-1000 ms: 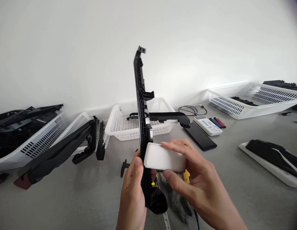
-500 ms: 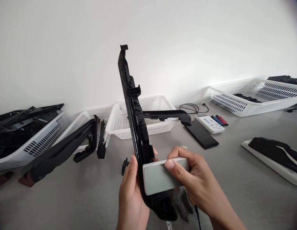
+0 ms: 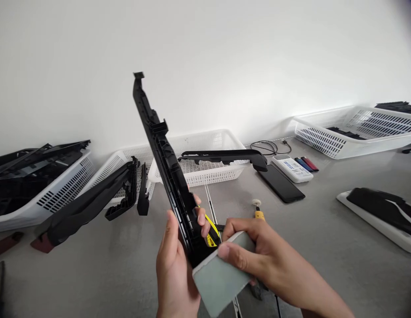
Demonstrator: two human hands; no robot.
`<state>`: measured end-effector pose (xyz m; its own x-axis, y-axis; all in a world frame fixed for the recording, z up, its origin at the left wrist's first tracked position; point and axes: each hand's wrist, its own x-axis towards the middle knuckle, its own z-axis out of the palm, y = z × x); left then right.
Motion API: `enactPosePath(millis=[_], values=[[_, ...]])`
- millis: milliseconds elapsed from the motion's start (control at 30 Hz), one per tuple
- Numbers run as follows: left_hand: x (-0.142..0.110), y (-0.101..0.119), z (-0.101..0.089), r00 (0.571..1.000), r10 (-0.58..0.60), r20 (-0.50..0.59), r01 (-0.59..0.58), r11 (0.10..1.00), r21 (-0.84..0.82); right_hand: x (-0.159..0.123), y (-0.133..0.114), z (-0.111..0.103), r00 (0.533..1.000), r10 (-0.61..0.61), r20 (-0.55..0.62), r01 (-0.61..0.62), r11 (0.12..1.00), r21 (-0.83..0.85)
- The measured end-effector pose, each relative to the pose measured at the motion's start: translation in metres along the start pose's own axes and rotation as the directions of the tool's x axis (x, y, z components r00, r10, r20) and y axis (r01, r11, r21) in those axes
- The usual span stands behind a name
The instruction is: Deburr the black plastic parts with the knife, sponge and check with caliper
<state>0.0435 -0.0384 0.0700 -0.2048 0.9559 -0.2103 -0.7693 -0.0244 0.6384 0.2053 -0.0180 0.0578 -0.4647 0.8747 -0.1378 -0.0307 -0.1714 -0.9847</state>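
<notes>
My left hand point(image 3: 177, 269) is closed around the lower part of a long black plastic trim piece point(image 3: 165, 163), ribbed on the side facing me and tilted with its top to the left. Between thumb and fingers, my right hand point(image 3: 255, 256) grips a flat grey-green sanding block point(image 3: 222, 278) with a pale edge. The block lies against the trim's lower end and hides it. Behind my left fingers a yellow and black tool point(image 3: 211, 234), perhaps a utility knife, partly shows. Beyond my right hand is a yellow tool with a round white tip point(image 3: 257, 207).
A white basket point(image 3: 212, 179) at the back carries another black trim piece point(image 3: 222, 155). Further baskets with black parts stand left point(image 3: 66, 190) and right point(image 3: 328, 143). A black phone point(image 3: 281, 183), a white device point(image 3: 293, 169) and a cable point(image 3: 265, 148) lie right of centre.
The trim piece has swung leftward at its top. The sanding block has moved down and turned, its near end now lower. The yellow and black tool has come into sight.
</notes>
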Motion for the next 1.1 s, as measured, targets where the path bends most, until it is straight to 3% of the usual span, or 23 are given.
enactPosePath(millis=[67, 167, 333, 467, 567, 667, 733, 800, 900, 1033, 1100], values=[[0.002, 0.002, 0.001, 1.000, 0.027, -0.010, -0.027, 0.999, -0.027, 0.001, 0.000, -0.002, 1.000, -0.023, -0.008, 0.023, 0.999, -0.037], [0.005, 0.000, -0.001, 0.998, 0.040, -0.050, -0.041, 0.999, -0.033, 0.003, -0.002, -0.002, 0.985, -0.111, -0.131, 0.101, 0.991, -0.082], [-0.005, -0.013, -0.002, 0.987, -0.139, -0.077, 0.147, 0.982, 0.121, 0.006, -0.001, 0.012, 0.924, -0.229, -0.305, 0.239, 0.971, -0.004], [-0.012, -0.019, 0.002, 0.994, -0.103, -0.040, 0.110, 0.953, 0.282, 0.006, -0.001, 0.014, 0.800, -0.258, -0.542, 0.301, 0.954, -0.011], [-0.013, -0.015, 0.006, 0.996, -0.086, 0.028, 0.072, 0.938, 0.340, 0.006, -0.002, 0.006, 0.647, -0.334, -0.685, 0.363, 0.926, -0.108], [-0.013, -0.012, 0.007, 0.988, -0.132, 0.085, 0.092, 0.923, 0.373, 0.006, -0.001, 0.000, 0.525, -0.427, -0.736, 0.476, 0.864, -0.162], [-0.013, -0.013, 0.006, 0.986, -0.153, 0.066, 0.117, 0.917, 0.382, 0.005, -0.001, 0.000, 0.475, -0.542, -0.693, 0.577, 0.787, -0.220], [-0.013, -0.016, 0.007, 0.989, -0.146, 0.022, 0.127, 0.917, 0.378, 0.005, -0.001, 0.001, 0.481, -0.652, -0.586, 0.613, 0.728, -0.306], [-0.012, -0.018, 0.008, 0.994, -0.111, 0.017, 0.097, 0.923, 0.372, 0.005, -0.001, -0.001, 0.558, -0.716, -0.419, 0.593, 0.697, -0.402], [-0.011, -0.015, 0.010, 0.982, -0.127, 0.137, 0.065, 0.919, 0.390, 0.007, 0.001, -0.007, 0.561, -0.697, -0.447, 0.588, 0.716, -0.377], [-0.011, -0.013, 0.008, 0.981, -0.142, 0.131, 0.074, 0.902, 0.426, 0.006, 0.001, -0.008, 0.604, -0.670, -0.432, 0.577, 0.741, -0.342]])
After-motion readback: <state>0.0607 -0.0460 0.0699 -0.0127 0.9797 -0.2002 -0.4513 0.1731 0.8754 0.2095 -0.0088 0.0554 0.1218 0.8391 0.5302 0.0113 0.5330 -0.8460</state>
